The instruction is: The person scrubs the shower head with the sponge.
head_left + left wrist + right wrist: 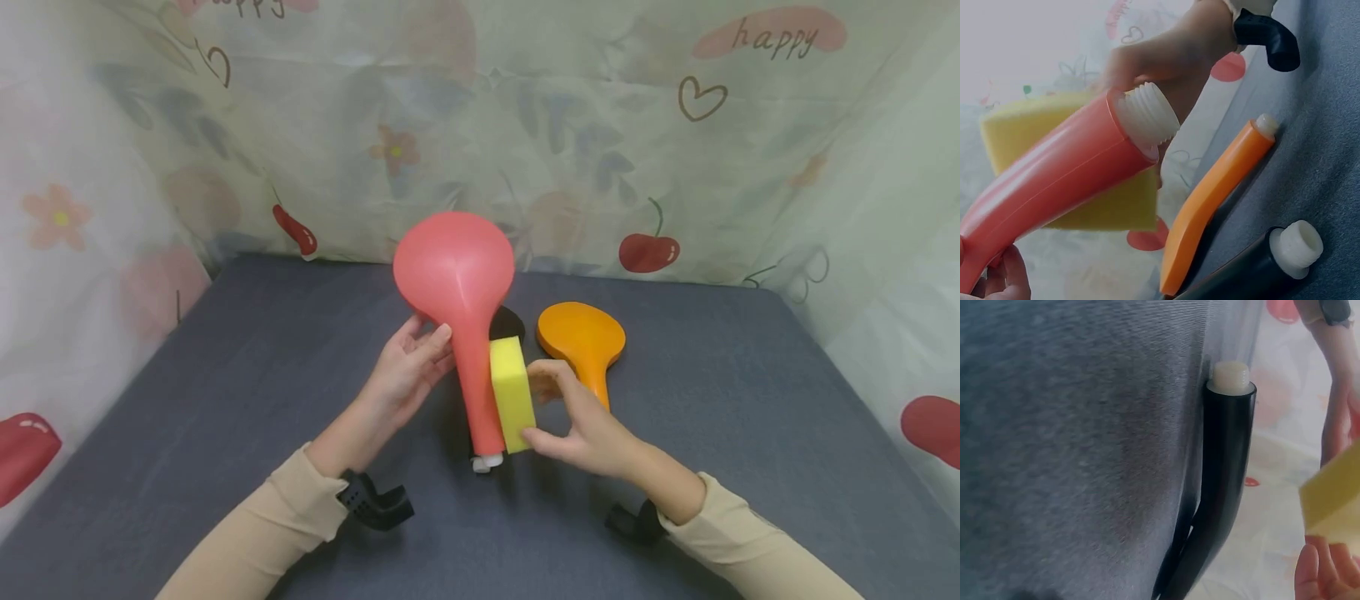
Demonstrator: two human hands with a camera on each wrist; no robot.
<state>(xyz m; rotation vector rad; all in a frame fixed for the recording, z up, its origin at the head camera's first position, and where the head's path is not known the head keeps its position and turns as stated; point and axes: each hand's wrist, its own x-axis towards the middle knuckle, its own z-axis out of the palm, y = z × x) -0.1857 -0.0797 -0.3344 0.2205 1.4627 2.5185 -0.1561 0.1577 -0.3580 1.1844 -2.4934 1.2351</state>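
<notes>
Gripping red shower head (454, 271) in left hand (402, 373), I pinch yellow sponge (513, 396) at its right side with right hand (591, 423).

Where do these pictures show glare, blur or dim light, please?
In the head view, light is fairly even, with a pale highlight on the red piece and soft shadows on the dark table; in the left wrist view, the upper left is washed out and the yellow block looks soft, the white threaded neck sharper; in the right wrist view, the table looks dim and bluish.
</notes>
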